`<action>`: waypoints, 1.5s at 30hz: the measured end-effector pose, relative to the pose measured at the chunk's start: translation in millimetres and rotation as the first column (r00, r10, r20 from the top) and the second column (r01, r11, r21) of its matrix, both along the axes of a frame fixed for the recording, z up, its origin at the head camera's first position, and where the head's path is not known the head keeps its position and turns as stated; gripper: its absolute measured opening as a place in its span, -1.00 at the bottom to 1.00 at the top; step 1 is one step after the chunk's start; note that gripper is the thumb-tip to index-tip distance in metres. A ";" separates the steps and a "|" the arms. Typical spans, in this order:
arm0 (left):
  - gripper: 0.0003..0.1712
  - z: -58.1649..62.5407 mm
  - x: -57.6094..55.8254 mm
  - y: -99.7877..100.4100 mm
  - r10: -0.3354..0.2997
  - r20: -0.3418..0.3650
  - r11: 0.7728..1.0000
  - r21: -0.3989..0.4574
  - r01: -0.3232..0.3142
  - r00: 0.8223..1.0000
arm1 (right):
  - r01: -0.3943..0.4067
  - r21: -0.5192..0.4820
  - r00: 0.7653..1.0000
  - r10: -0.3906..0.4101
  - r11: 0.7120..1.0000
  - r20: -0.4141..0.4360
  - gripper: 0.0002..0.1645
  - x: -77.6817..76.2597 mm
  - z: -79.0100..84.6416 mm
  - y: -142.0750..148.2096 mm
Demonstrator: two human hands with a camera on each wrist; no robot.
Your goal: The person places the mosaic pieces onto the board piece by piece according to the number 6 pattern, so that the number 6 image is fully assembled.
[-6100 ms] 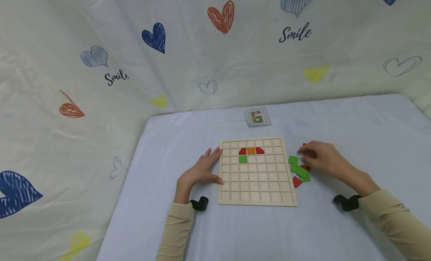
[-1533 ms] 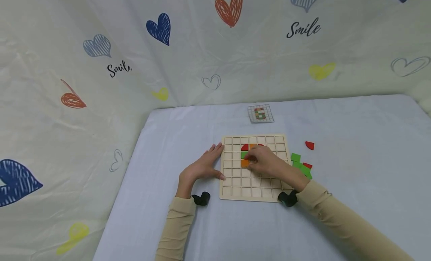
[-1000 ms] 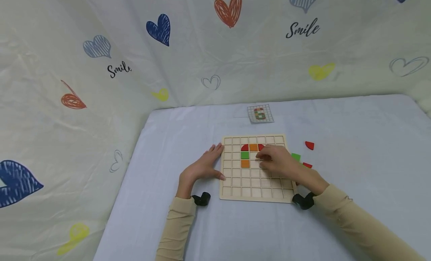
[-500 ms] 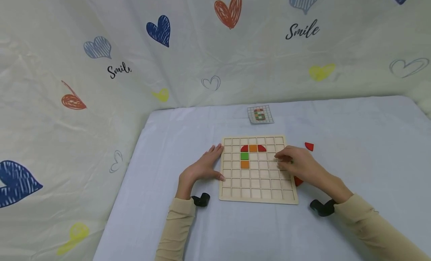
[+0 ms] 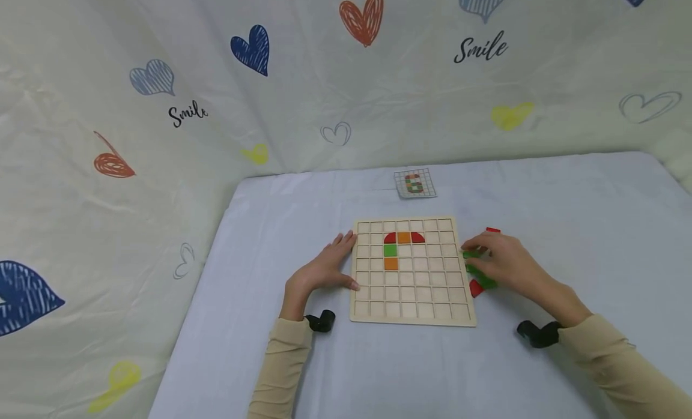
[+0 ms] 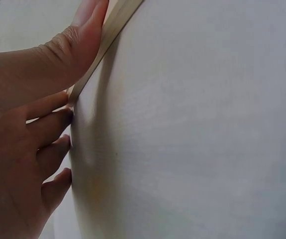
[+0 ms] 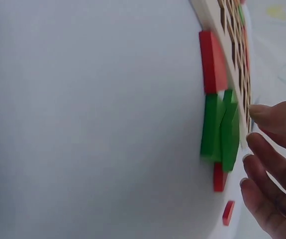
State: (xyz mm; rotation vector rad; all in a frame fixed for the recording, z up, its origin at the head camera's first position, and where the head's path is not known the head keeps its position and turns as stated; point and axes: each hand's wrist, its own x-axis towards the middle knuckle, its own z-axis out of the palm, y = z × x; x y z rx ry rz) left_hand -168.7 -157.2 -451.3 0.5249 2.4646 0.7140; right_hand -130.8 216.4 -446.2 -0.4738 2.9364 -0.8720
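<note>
A wooden grid board (image 5: 424, 295) lies on the white table; in its cells sit two red quarter-round tiles (image 5: 417, 237), an orange tile (image 5: 403, 237) between them, a green tile (image 5: 390, 250) and another orange tile (image 5: 391, 263) below. My left hand (image 5: 322, 274) rests at the board's left edge, fingers straight, thumb on the rim. Just past the right edge, my right hand (image 5: 505, 258) hovers at loose green tiles (image 5: 486, 280), partly hiding them. In the right wrist view its thumb and fingers (image 7: 267, 149) are apart with nothing between them, beside the stacked green tiles (image 7: 229, 132).
Red tiles lie around the green pile, one at its near end (image 5: 476, 288) and one farther back (image 5: 492, 230). Behind the board is a small card with a printed grid pattern (image 5: 415, 183). A white cloth backdrop (image 5: 303, 95) with printed hearts rises behind the table.
Over these frames, the second orange tile has come to sit in the board below the green one. My right hand has since moved right, off the board to the loose tiles. My left hand stays put.
</note>
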 end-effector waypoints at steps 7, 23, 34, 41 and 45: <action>0.35 -1.4 -0.9 -1.8 0.010 -0.001 1.000 0.002 -0.010 1.000 | 0.012 -0.001 0.999 -0.012 1.000 -0.044 -0.70 -3.3 -7.4 11.0; 0.35 -3.4 -2.1 -1.0 0.006 -0.009 1.000 0.003 -0.006 1.000 | 0.023 0.025 1.000 -0.023 0.999 -0.006 -0.73 -11.8 -13.7 12.3; 0.34 -2.8 -2.0 0.1 0.006 -0.010 1.000 0.009 -0.006 1.000 | 0.020 -0.012 1.000 -0.020 1.000 0.001 -0.76 -12.2 -13.4 10.4; 0.34 -1.4 -0.7 -0.1 0.010 -0.006 1.000 0.018 -0.010 1.000 | 0.007 -0.028 1.000 -0.008 1.000 -0.007 -0.76 -13.1 -11.8 7.9; 0.35 -1.6 0.3 -0.5 0.014 0.003 1.000 0.025 -0.014 1.000 | -0.003 -0.036 1.000 0.003 0.999 -0.004 -0.75 -11.7 -8.6 5.8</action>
